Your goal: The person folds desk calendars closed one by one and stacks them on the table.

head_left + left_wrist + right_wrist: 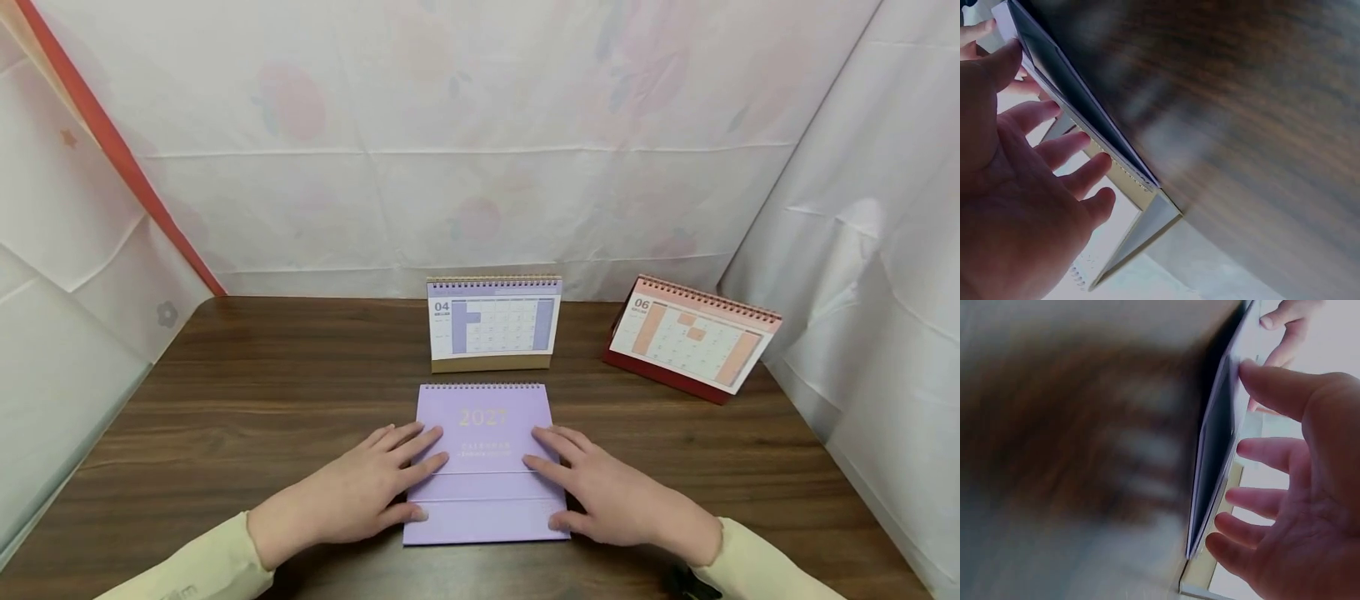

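A purple desk calendar (486, 487) with a gold 2021-style heading lies nearly flat at the front middle of the table, its spiral binding at the far edge. My left hand (360, 483) rests on its left side, fingers spread and the thumb near the lower left corner. On the opposite side my right hand (611, 496) touches the cover with spread fingertips, its thumb at the right edge. Both wrist views show the calendar (1079, 106) from the side, with a dark gap between its folded layers. In the right wrist view the thumb of the right hand (1310, 512) touches the cover.
Just behind stands a calendar page marked 04 (495, 325) on a tan base. At the back right a red-based calendar marked 06 (693, 337) stands at an angle. Pale printed curtains (480, 142) enclose the brown wooden table (262, 375) behind and at the sides.
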A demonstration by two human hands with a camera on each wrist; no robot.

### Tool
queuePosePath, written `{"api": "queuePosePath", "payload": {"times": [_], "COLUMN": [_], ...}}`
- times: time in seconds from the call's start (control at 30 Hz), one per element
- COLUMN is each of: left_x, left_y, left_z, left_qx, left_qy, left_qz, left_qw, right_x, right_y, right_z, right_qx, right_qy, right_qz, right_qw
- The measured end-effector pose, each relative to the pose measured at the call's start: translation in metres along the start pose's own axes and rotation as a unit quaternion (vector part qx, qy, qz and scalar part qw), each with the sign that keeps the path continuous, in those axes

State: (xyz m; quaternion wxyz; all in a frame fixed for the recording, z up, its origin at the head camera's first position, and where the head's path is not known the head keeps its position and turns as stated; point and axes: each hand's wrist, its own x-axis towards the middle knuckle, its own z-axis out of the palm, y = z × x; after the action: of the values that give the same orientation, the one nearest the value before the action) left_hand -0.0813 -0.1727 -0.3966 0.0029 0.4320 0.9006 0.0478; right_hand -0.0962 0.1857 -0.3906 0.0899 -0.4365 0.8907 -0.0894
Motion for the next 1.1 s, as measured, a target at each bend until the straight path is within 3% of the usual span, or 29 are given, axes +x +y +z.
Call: {"api": "queuePosePath", "payload": {"times": [0.2, 0.43, 0.6, 0.77, 1.1], "left_x": [-0.0011, 0.0, 0.0009, 0.0021, 0.0008], "left_y": [0.0028, 0.003, 0.0011, -0.0006, -0.0012], "left_z": [0.0025, 0.0056, 0.0051, 0.002, 0.0048], "left_qx": [0.015, 0.018, 0.004, -0.015, -0.038], "left_qy": [0.0, 0.008, -0.014, -0.037, -0.029], "left_qz": [0.007, 0.013, 0.009, -0.003, -0.029], "left_qw": [0.9999, 0.9997, 0.9999, 0.9992, 0.9984], "right_x": [-0.0019, -0.0016, -0.0006, 0.0022, 0.0054], "right_y": [-0.007, -0.0079, -0.0073, -0.0054, 0.0014], "right_z": [0.0029, 0.0038, 0.0024, -0.0016, -0.0019], "right_qx": [0.014, 0.035, 0.03, 0.023, 0.056], "right_qy": [-0.03, -0.064, -0.074, -0.065, -0.032], "right_qz": [-0.002, 0.023, 0.029, 0.024, 0.024], "right_qw": [0.999, 0.997, 0.996, 0.997, 0.998]}}
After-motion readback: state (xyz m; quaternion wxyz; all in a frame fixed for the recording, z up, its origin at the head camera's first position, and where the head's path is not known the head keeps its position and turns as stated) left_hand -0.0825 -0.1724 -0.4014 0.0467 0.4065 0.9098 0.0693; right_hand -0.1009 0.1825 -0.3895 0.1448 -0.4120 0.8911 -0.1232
